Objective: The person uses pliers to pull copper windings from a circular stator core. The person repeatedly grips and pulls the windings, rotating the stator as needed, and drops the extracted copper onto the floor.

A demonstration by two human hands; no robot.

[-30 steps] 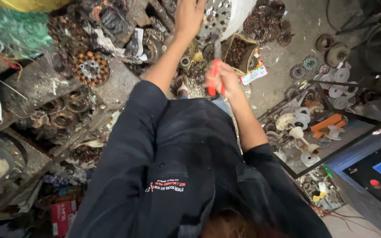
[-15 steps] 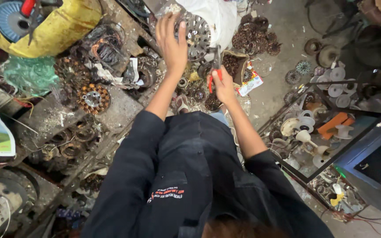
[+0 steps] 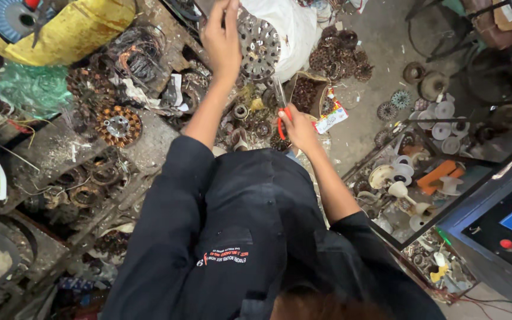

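A round, perforated metal disc (image 3: 259, 46) is pinched at its left rim by the closed fingers of the left hand (image 3: 220, 38), raised well above the cluttered floor. Just below the disc, red-handled pliers (image 3: 281, 106) are gripped in the closed right hand (image 3: 297, 127), their long axis running upward so the tip meets the disc's lower edge. One disc and one pair of pliers are held. Copper-wound motor cores (image 3: 117, 125) are scattered around, too many to count.

Before you, the concrete floor (image 3: 380, 35) bears heaped rusty motor stators (image 3: 336, 56), white plastic spools (image 3: 445, 112) and what may be a cardboard box (image 3: 306, 92) of scrap.
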